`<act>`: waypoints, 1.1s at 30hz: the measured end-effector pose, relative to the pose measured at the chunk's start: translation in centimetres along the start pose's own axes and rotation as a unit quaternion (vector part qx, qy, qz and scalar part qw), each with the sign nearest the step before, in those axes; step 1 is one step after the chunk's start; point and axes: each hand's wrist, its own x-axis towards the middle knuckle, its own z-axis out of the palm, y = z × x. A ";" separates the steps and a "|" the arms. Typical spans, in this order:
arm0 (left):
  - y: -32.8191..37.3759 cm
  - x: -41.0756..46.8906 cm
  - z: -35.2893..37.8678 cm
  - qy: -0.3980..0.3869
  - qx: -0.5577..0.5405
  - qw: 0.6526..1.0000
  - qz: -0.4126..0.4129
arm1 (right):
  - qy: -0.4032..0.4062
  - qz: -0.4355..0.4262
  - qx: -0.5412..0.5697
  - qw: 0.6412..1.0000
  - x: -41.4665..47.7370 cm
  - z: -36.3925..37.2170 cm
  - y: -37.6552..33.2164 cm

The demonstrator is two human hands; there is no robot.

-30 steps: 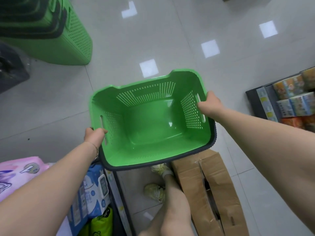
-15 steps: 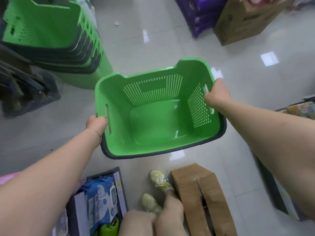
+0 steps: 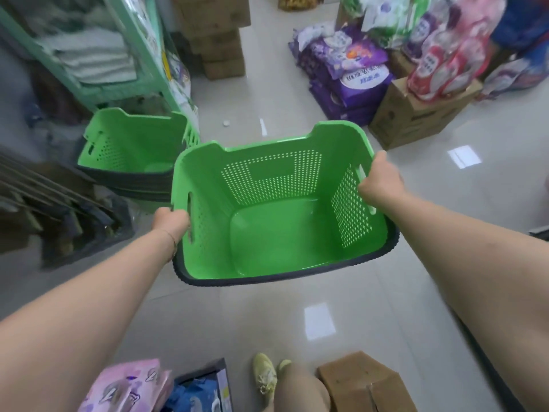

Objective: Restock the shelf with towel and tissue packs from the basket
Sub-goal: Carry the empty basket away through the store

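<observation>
I hold an empty green plastic basket (image 3: pixel 276 233) with perforated walls and a dark rim out in front of me, above the tiled floor. My left hand (image 3: pixel 170 223) grips its left side at the handle slot. My right hand (image 3: pixel 381 181) grips the right rim at the other slot. Nothing lies inside the basket. A pink pack (image 3: pixel 127 388) and blue packs (image 3: pixel 199 395) sit on a dark shelf edge at the bottom left.
A stack of matching green baskets (image 3: pixel 133 147) stands on the floor to the left, beside a pale green rack (image 3: pixel 98 52). Purple and red product bags (image 3: pixel 356 72) and cardboard boxes (image 3: pixel 416 114) fill the far right. A brown carton (image 3: pixel 362 382) lies by my feet.
My view has swung up and forward, and the basket has moved ahead with me toward the stack of green baskets. Both hands keep their grip on its sides.
</observation>
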 end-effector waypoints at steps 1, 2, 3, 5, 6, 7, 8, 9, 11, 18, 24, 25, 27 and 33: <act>1.0 0.4 -0.6 0.002 0.007 1.000 0.007 | 0.004 -0.004 0.006 1.000 0.5 -0.6 -0.7; 2.1 0.8 -1.3 0.007 0.011 1.000 0.013 | 0.007 -0.008 0.011 1.000 1.0 -1.1 -1.3; 3.1 1.3 -1.9 0.015 0.013 1.000 0.014 | 0.010 -0.013 0.013 1.000 1.7 -1.7 -2.0; 5.6 2.2 -2.9 0.036 0.018 0.999 0.010 | 0.015 -0.020 0.008 1.000 3.2 -3.0 -3.4; 7.0 2.7 -3.3 0.045 0.023 0.999 0.011 | 0.016 -0.023 0.005 1.000 4.1 -3.8 -4.0; 8.5 3.1 -3.6 0.050 0.027 0.998 0.013 | 0.014 -0.024 0.002 1.000 5.2 -4.6 -4.6; 10.0 3.8 -3.8 0.051 0.028 0.998 0.018 | 0.011 -0.026 0.000 1.000 6.5 -5.3 -5.3; 11.4 4.5 -3.9 0.047 0.027 0.998 0.023 | 0.007 -0.029 -0.001 1.000 8.0 -6.2 -5.9; 14.3 5.7 -4.2 0.040 0.024 0.999 0.018 | -0.004 -0.041 0.001 0.999 11.1 -8.0 -7.2; 26.1 8.7 -5.4 0.030 0.024 0.999 0.016 | -0.003 -0.070 -0.006 0.998 22.1 -14.8 -11.6; 35.6 12.5 -6.0 0.027 -0.007 0.999 0.028 | 0.026 -0.091 -0.004 0.995 30.9 -19.6 -15.7; 37.0 13.4 -6.1 0.025 -0.013 0.999 0.034 | 0.030 -0.092 -0.006 0.995 32.4 -20.1 -16.5; 39.6 15.4 -6.4 0.028 -0.019 0.998 0.044 | 0.034 -0.091 -0.007 0.995 35.3 -21.0 -18.1; 47.5 22.8 -7.4 0.027 -0.030 0.998 0.058 | 0.037 -0.106 -0.006 0.994 44.5 -22.7 -23.8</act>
